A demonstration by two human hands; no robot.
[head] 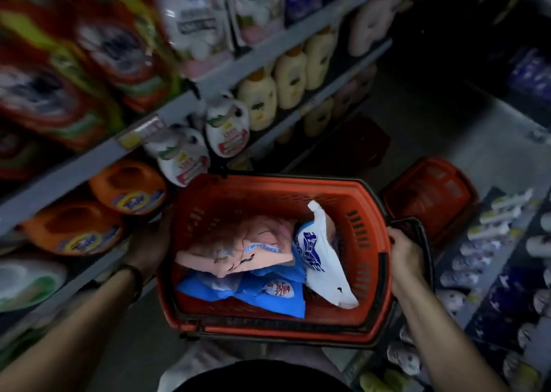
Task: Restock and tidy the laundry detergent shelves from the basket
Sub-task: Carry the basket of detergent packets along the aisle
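Orange plastic shopping basket (pixel 268 182) holds soft refill pouches: pink pouch (pixel 238 242), blue pouch (pixel 253 297), white spouted pouch (pixel 323 263). Right hand (pixel 405 260) curls over basket's right rim. Left hand (pixel 146 242) is on its left wall, fingers hidden, can't tell grip. Pouches prob floppy + slick, so grab near the spout.

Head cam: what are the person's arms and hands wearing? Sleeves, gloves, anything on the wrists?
No gloves on the left hand or right hand; no sleeves on either forearm. A thin dark band circles the left wrist; none shows on the right.
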